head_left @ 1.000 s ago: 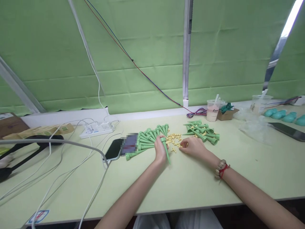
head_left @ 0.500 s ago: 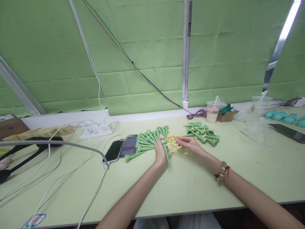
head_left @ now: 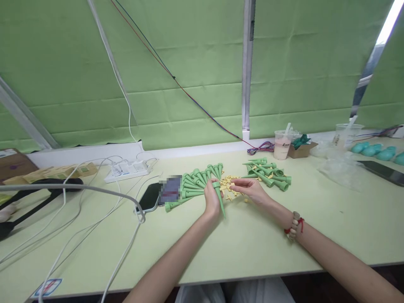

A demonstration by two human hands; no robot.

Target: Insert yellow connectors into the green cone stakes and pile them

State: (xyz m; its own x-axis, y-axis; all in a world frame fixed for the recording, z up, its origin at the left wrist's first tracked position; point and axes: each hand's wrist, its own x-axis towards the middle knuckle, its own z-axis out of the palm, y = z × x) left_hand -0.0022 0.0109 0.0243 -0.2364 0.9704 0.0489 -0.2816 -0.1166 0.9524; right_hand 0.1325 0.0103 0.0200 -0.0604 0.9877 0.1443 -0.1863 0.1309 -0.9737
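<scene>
A: What is the left hand (head_left: 213, 201) doing?
B: Its fingers are closed around one green spike (head_left: 219, 200). The wide end is at the top, and the narrow tip points downward, to the near edge of the table (head_left: 252, 252).

A: And the right hand (head_left: 256, 192)?
B: It is above the small yellow pieces (head_left: 227, 182), with thumb and fingers brought near together. If a piece is between the fingertips, I cannot tell; it is too small to see.

A: Where are these yellow pieces lying?
B: In a loose heap on the table, between the two hands and a little behind them.

A: Are there other spikes?
B: Yes. A fan of green spikes (head_left: 196, 180) lies just beside the left hand, and a mixed pile of green spikes (head_left: 268, 173) lies behind the right hand.

A: What is farther away?
B: On the left, a phone (head_left: 149, 198) and a white power strip (head_left: 128, 171). On the right, near the wall, a drink cup (head_left: 281, 146) stands beside a small cardboard box (head_left: 301, 150).
</scene>
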